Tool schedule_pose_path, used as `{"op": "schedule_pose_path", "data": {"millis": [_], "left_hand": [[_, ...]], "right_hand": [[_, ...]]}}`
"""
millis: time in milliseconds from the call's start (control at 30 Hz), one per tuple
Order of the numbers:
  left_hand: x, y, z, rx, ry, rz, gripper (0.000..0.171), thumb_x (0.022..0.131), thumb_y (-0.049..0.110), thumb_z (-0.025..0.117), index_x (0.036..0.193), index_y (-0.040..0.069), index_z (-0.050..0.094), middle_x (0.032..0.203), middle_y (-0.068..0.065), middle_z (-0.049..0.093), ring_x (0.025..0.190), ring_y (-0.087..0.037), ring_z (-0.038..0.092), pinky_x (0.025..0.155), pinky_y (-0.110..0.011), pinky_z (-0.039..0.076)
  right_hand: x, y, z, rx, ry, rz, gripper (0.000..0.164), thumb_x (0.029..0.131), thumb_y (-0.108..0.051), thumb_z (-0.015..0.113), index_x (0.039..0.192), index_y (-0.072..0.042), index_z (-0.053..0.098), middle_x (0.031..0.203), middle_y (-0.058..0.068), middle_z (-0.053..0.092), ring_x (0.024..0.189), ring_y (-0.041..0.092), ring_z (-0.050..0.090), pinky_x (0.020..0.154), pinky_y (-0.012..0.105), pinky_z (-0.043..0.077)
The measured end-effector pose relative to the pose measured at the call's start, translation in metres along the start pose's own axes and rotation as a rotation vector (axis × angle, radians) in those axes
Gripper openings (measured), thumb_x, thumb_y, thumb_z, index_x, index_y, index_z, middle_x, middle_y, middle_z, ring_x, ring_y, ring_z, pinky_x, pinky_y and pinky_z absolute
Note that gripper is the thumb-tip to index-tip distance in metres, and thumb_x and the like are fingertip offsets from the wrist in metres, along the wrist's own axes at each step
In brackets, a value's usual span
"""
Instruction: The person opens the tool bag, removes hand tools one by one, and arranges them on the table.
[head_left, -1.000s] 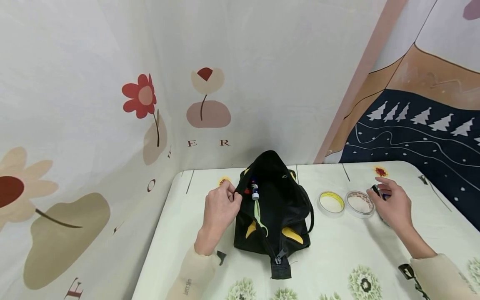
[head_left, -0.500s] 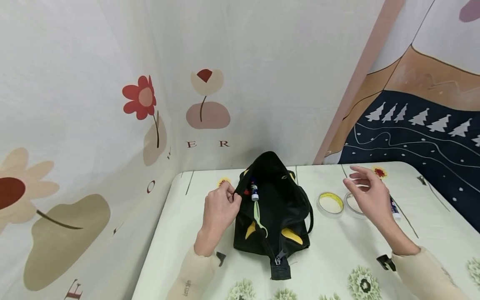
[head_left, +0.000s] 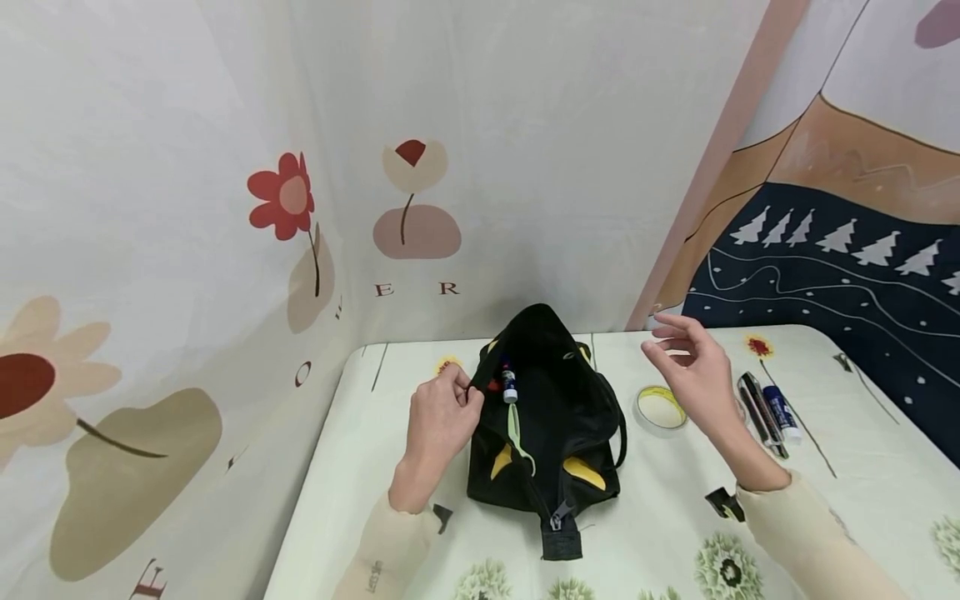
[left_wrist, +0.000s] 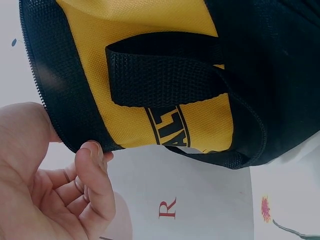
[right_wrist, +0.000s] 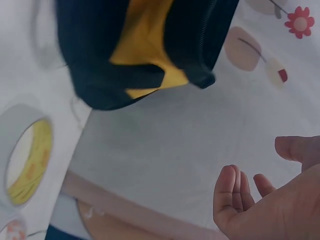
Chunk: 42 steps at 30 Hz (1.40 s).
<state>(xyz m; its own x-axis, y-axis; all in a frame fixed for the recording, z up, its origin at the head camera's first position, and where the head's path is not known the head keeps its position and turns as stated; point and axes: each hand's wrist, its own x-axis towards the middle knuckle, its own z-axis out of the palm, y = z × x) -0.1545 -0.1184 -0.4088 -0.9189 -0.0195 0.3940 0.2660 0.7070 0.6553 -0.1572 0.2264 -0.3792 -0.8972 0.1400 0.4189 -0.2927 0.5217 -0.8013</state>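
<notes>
A black bag (head_left: 592, 400) with yellow patches stands unzipped, its mouth facing me. My left hand (head_left: 442, 421) pinches the left edge of the opening between thumb and fingers; the left wrist view shows the zipper edge (left_wrist: 37, 80) in that grip. Inside the bag are a blue glue stick with a white end (head_left: 509, 385) and a slim pale green item (head_left: 515, 429). My right hand (head_left: 697, 375) hovers with parted, bent fingers and nothing between them, right of the bag. Beside it lies a clear tape roll with a yellow core (head_left: 678, 406).
Another tape roll (right_wrist: 12, 232) is mostly hidden behind my right hand in the head view. Farther right, several pens (head_left: 763, 415) and a second blue glue stick (head_left: 782, 414) lie on the flowered tablecloth (head_left: 645, 517). A printed cloth wall (head_left: 540, 167) rises behind the table.
My right hand has moved left from the pens, past the second tape roll, toward the bag, uncovering the pens and glue stick. The left hand keeps its grip on the bag edge.
</notes>
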Motion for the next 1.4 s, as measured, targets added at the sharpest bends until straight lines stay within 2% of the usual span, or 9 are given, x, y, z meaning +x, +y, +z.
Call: {"op": "schedule_pose_path", "data": {"millis": [300, 433, 533, 700, 800, 1000, 1200, 1400], "left_hand": [[0.0, 0.001, 0.001, 0.002, -0.002, -0.004, 0.009, 0.095, 0.007, 0.072, 0.088, 0.008, 0.067, 0.067, 0.003, 0.06, 0.062, -0.015, 0.058, 0.066, -0.037, 0.053], [0.0, 0.001, 0.001, -0.002, 0.007, -0.002, 0.009, 0.094, 0.006, 0.073, 0.088, 0.008, 0.067, 0.067, 0.003, 0.06, 0.062, -0.015, 0.058, 0.066, -0.038, 0.053], [0.0, 0.001, 0.001, -0.008, 0.011, -0.001, 0.009, 0.094, 0.006, 0.073, 0.088, 0.008, 0.067, 0.067, 0.003, 0.06, 0.062, -0.014, 0.058, 0.067, -0.038, 0.054], [0.0, 0.001, 0.001, -0.012, 0.006, 0.003, 0.009, 0.095, 0.007, 0.072, 0.088, 0.009, 0.067, 0.066, 0.004, 0.059, 0.061, -0.014, 0.057, 0.067, -0.038, 0.054], [0.0, 0.0, 0.001, -0.01, 0.004, 0.002, 0.009, 0.095, 0.007, 0.072, 0.088, 0.009, 0.066, 0.066, 0.005, 0.059, 0.061, -0.014, 0.057, 0.067, -0.038, 0.054], [0.0, 0.0, 0.0, -0.004, 0.001, 0.0, 0.009, 0.095, 0.007, 0.071, 0.088, 0.009, 0.067, 0.066, 0.004, 0.058, 0.061, -0.015, 0.057, 0.067, -0.038, 0.053], [0.001, 0.001, 0.0, -0.012, -0.005, -0.001, 0.008, 0.095, 0.007, 0.072, 0.088, 0.009, 0.067, 0.066, 0.004, 0.059, 0.062, -0.015, 0.058, 0.068, -0.039, 0.054], [0.001, 0.002, 0.0, -0.014, -0.006, -0.01, 0.009, 0.096, 0.007, 0.072, 0.088, 0.008, 0.066, 0.067, 0.003, 0.059, 0.062, -0.016, 0.057, 0.066, -0.037, 0.052]], "right_hand": [[0.005, -0.016, 0.021, 0.061, -0.029, -0.043, 0.047, 0.104, -0.008, 0.076, 0.149, -0.003, 0.064, 0.134, 0.024, 0.071, 0.101, -0.009, 0.061, 0.087, 0.008, 0.049], [0.009, -0.025, 0.033, 0.123, -0.055, -0.025, 0.049, 0.104, -0.007, 0.077, 0.151, -0.004, 0.063, 0.132, 0.022, 0.069, 0.102, -0.005, 0.064, 0.087, 0.011, 0.051], [0.01, -0.031, 0.042, 0.148, -0.077, -0.004, 0.051, 0.103, -0.007, 0.077, 0.152, -0.006, 0.062, 0.132, 0.02, 0.069, 0.106, 0.004, 0.066, 0.088, 0.013, 0.051], [0.011, -0.037, 0.057, 0.168, -0.109, -0.001, 0.052, 0.103, -0.005, 0.077, 0.152, -0.005, 0.06, 0.132, 0.02, 0.068, 0.116, 0.029, 0.069, 0.089, 0.012, 0.051], [0.013, -0.037, 0.067, 0.174, -0.13, -0.008, 0.052, 0.104, -0.005, 0.076, 0.153, -0.004, 0.06, 0.133, 0.021, 0.067, 0.118, 0.037, 0.069, 0.09, 0.012, 0.051], [0.017, -0.039, 0.087, 0.177, -0.151, -0.015, 0.052, 0.103, -0.008, 0.078, 0.151, -0.004, 0.06, 0.137, 0.021, 0.067, 0.118, 0.036, 0.069, 0.092, 0.017, 0.052], [0.023, -0.043, 0.105, 0.181, -0.184, -0.008, 0.049, 0.102, -0.008, 0.079, 0.148, -0.002, 0.063, 0.13, 0.025, 0.068, 0.112, 0.036, 0.071, 0.09, 0.021, 0.053], [0.026, -0.046, 0.124, 0.152, -0.221, -0.003, 0.044, 0.101, -0.007, 0.08, 0.142, -0.001, 0.065, 0.123, 0.024, 0.071, 0.106, 0.037, 0.074, 0.092, 0.036, 0.058]]}}
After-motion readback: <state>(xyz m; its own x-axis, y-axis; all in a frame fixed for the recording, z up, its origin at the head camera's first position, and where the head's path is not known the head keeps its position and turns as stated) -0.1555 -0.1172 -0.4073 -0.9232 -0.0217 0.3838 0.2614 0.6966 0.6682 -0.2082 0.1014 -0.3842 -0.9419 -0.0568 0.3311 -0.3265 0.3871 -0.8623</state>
